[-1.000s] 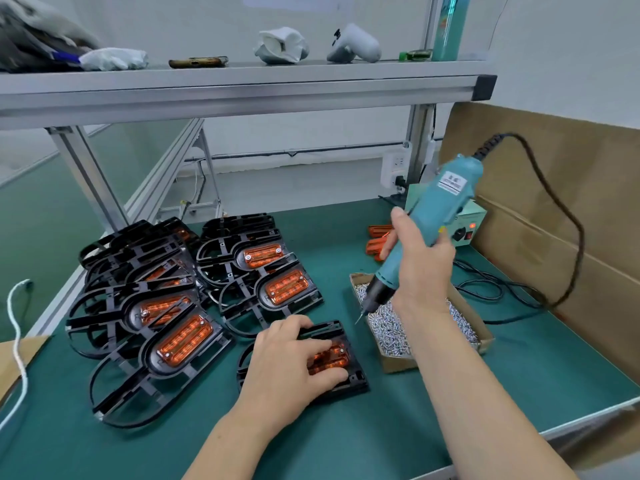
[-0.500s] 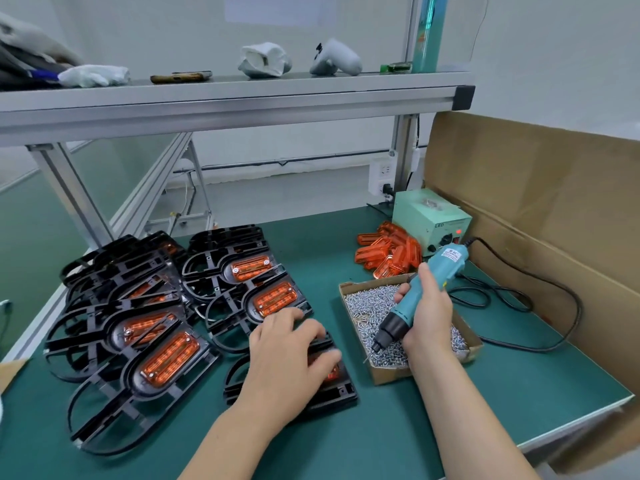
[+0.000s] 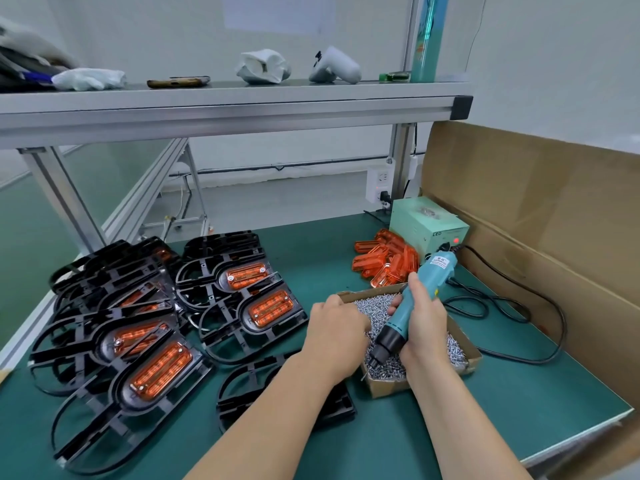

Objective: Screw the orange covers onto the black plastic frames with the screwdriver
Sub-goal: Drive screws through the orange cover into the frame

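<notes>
Open green bench (image 3: 519,403) runs to the front-right edge, with black frames (image 3: 104,341) crowding the left and one frame (image 3: 249,386) under the left forearm. The cardboard box (image 3: 391,389) holds screws (image 3: 375,304), and orange covers (image 3: 384,261) are piled behind it. The right hand (image 3: 424,327) grips the screwdriver (image 3: 433,271) tip-down over the screws; the left hand (image 3: 334,330) reaches into the box, its fingers' hold unclear.

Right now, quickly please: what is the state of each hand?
Left hand: over the screw box, fingertips hidden; it cannot be told if it holds anything.
Right hand: grips the screwdriver.
</notes>
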### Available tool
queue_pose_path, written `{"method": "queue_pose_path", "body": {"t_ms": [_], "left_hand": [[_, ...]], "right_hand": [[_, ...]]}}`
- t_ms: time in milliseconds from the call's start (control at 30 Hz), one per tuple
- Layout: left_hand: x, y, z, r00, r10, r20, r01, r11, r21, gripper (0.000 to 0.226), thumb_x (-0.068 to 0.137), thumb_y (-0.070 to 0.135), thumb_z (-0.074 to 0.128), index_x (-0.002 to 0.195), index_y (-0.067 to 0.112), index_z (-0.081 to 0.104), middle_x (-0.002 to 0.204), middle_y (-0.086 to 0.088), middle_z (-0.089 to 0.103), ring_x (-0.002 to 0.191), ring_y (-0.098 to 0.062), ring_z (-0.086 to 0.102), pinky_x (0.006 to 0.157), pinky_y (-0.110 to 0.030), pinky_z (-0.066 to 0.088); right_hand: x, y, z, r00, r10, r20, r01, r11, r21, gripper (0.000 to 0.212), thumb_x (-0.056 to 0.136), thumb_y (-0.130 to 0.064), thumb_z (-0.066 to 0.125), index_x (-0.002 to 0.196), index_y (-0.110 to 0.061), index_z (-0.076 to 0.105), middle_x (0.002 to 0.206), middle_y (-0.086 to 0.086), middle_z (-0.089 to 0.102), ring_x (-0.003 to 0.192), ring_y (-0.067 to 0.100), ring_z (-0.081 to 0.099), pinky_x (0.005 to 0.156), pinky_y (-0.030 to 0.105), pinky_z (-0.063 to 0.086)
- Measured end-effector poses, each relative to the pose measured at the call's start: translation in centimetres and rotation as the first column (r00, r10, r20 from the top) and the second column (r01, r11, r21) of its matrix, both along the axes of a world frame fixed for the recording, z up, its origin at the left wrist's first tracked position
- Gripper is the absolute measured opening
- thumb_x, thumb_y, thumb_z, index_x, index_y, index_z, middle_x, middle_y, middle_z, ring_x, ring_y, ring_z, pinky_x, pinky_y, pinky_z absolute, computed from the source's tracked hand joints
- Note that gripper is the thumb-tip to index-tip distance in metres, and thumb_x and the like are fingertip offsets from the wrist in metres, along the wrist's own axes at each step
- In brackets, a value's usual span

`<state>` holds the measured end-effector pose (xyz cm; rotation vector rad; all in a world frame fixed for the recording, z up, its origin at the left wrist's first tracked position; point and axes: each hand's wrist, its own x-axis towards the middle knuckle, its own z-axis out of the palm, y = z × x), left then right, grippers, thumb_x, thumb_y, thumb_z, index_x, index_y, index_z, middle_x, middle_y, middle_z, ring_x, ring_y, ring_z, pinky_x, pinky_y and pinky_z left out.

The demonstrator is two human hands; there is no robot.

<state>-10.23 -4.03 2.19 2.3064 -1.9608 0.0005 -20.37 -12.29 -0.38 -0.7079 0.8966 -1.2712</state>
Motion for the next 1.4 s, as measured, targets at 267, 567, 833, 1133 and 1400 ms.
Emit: {"method": "queue_pose_path", "body": {"t_ms": [267, 567, 833, 1133, 1400], "left_hand": [[-0.3, -1.0, 0.0, 0.999, -0.013, 0.030, 0.011, 0.998, 0.061, 0.023, 0.093, 0.022, 0.056, 0.111, 0.025, 0.071, 0.106, 0.004, 0.066, 0.109, -0.024, 0.042, 0.085, -0.036, 0.026], [-0.9, -1.2, -0.5, 1.000, 0.009, -0.019, -0.009, 1.000, -0.015, 0.019, 0.091, 0.012, 0.052, 0.096, 0.025, 0.066, 0.094, 0.003, 0.064, 0.102, -0.024, 0.046, 0.075, -0.034, 0.023], [-0.9, -1.1, -1.4, 0.982, 0.054, -0.183, -0.075, 0.991, -0.110, 0.021, 0.096, 0.020, 0.048, 0.089, 0.024, 0.067, 0.089, 0.002, 0.066, 0.086, -0.020, 0.036, 0.073, -0.033, 0.023], [-0.4, 1.2, -0.5, 0.751, 0.054, -0.658, -0.286, 0.925, -0.251, 0.018, 0.084, 0.013, 0.071, 0.074, 0.027, 0.069, 0.074, 0.014, 0.066, 0.081, -0.005, 0.059, 0.074, -0.013, 0.044], [1.0, 5.5, -0.9, 0.551, 0.124, -0.825, -0.381, 0.917, -0.116, 0.027, 0.081, 0.008, 0.075, 0.073, 0.033, 0.074, 0.076, 0.007, 0.072, 0.070, -0.004, 0.064, 0.059, -0.008, 0.045]], "right_hand": [[0.1, 0.0, 0.0, 0.999, 0.016, -0.031, -0.017, 1.000, -0.003, 0.027, 0.095, -0.031, 0.070, 0.107, -0.010, 0.057, 0.065, 0.003, 0.059, 0.052, 0.010, 0.057, 0.047, 0.023, 0.050], [0.2, 0.0, 0.1, 0.999, 0.025, -0.037, -0.025, 1.000, 0.003, 0.026, 0.095, -0.032, 0.070, 0.104, -0.011, 0.057, 0.064, 0.002, 0.059, 0.051, 0.011, 0.057, 0.048, 0.024, 0.050], [0.1, 0.0, 0.2, 0.999, 0.023, -0.026, -0.023, 1.000, -0.006, 0.024, 0.097, -0.029, 0.068, 0.106, -0.009, 0.057, 0.065, 0.004, 0.058, 0.050, 0.011, 0.056, 0.047, 0.023, 0.050], [-0.2, 0.3, 0.4, 0.999, 0.042, -0.003, -0.042, 0.999, -0.014, 0.028, 0.095, -0.030, 0.071, 0.110, -0.010, 0.058, 0.062, 0.001, 0.060, 0.051, 0.010, 0.058, 0.048, 0.022, 0.051], [-0.1, 0.9, 1.4, 0.988, 0.053, 0.143, -0.050, 0.998, -0.025, 0.023, 0.094, -0.020, 0.072, 0.108, -0.012, 0.056, 0.064, 0.001, 0.057, 0.052, 0.010, 0.053, 0.047, 0.020, 0.047]]}}
